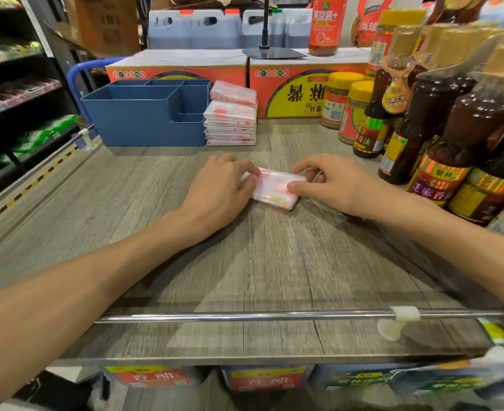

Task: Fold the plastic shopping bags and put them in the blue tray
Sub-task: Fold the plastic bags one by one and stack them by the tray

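Plastic shopping bag, white with red and yellow print, is seen folded into a small flat packet on the grey wood-grain shelf, near the middle and between the two hands; it is pressed down at its left end by the left hand, whose fingers lie curved over the packet's edge, palm down; its right end is held by the right hand, the thumb laid on top of the near corner and the forefinger curled over the far edge, so that the packet is pinched there; whether the left fingers grip under the edge cannot be told.

Farther back on the shelf, the blue tray is set upright, divided into several compartments, none of which is seen to hold a bag from this angle; just beside its right wall, touching or nearly so, a stack of folded bags is piled.

Behind these, orange cartons are lined along the back; to the right, dark sauce bottles and yellow-lidded jars are crowded together; a metal rail is run across the shelf's near edge, clipped by a white bracket.
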